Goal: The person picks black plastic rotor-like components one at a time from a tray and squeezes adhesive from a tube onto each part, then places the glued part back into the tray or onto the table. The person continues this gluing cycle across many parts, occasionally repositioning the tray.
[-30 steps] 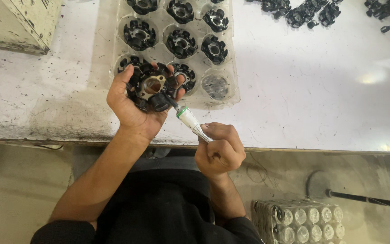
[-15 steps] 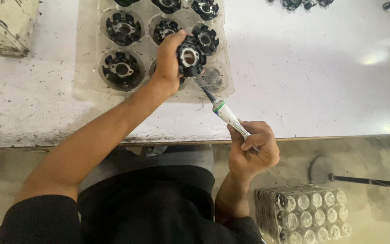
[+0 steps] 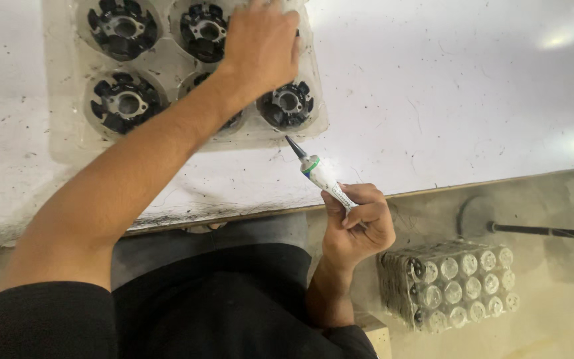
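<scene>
A white, scuffed worktable [image 3: 446, 100] fills the top of the view, speckled with dark grit, its front edge running just above the right hand [image 3: 357, 226]. On it, under the left hand [image 3: 260, 46], lies a clear plastic tray [image 3: 68, 133] with round pockets, black ring-shaped parts [image 3: 124, 103] sitting in them. Down on the floor [image 3: 553, 319], just right of the right hand, stands a stack of clear pocketed trays [image 3: 453, 286], with a dark rod [image 3: 546, 231] lying above it.
</scene>
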{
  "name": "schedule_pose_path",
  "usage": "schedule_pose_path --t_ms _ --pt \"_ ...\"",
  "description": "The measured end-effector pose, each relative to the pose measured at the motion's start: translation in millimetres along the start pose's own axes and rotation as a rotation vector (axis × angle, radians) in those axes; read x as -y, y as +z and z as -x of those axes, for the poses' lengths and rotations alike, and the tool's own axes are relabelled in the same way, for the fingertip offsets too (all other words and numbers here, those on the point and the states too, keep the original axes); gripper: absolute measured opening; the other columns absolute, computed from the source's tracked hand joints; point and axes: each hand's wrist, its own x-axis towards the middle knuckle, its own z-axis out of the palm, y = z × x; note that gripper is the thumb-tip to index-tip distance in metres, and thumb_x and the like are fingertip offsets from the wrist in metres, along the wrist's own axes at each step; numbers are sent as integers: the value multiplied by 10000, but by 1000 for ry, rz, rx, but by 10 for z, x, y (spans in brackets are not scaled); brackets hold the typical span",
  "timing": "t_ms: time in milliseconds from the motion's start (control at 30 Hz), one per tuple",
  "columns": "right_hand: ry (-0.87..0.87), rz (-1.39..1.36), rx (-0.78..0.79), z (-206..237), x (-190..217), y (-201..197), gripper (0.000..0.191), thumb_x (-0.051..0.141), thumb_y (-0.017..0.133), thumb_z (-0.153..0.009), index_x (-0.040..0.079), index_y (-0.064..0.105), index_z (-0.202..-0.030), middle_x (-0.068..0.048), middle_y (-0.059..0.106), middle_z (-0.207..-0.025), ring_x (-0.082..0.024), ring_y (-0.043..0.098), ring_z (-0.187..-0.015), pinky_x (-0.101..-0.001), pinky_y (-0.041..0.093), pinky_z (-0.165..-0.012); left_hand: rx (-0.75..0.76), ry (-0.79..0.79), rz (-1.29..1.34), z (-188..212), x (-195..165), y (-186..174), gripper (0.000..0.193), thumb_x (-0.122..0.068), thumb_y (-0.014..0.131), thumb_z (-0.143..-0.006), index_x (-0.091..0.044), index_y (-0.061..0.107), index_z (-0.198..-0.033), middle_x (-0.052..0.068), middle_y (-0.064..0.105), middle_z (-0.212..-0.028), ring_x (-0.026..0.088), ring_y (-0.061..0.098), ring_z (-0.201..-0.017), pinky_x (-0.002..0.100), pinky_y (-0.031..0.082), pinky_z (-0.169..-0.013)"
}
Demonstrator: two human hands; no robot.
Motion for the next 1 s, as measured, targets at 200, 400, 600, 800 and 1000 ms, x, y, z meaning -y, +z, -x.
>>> schedule_pose_path --t_ms 200,400,600,800,1000 --pt "44 -22 -17 47 -98 -49 444 -26 846 -883 93 427 -797 -128 694 -982 -159 655 -901 -254 509 -745 273 -50 -147 -46 28 291 621 -596 642 -991 11 765 -943 223 648 -1100 336 561 -1123 522 421 -939" --pt "32 -77 -132 34 -197 -70 422 -54 819 -908 93 432 -833 -120 683 -924 -97 599 -798 -195 467 -690 92 -68 116 -39 -58 -120 565 -566 632 -1027 -13 748 -1007 275 571 -1206 434 527 -1158 567 404 -963" --pt "175 -482 -221 -36 -227 -43 384 -73 730 -992 102 404 -892 -59 637 -856 -167 711 -857 -358 637 -842 406 -372 699 305 -228 -1301 421 -423 537 -1050 -18 608 -1141 153 593 -1076 312 631 -929 444 492 -834" --pt "394 -729 -204 -64 -64 89 348 -61 698 -988 105 404 -906 -69 624 -864 -213 730 -920 -377 638 -826 46 -130 636 674 -352 -2256 546 -502 866 -850 -15 654 -974 168 650 -1076 236 689 -930 364 589 -747" --pt "412 -786 4 -3 63 228 348 -75 721 -956 110 428 -926 -99 649 -902 -236 709 -880 -315 553 -722 -400 -344 1435 994 -207 -2221 336 -334 800 -864 -58 628 -950 203 637 -1278 339 642 -1199 399 557 -1001"
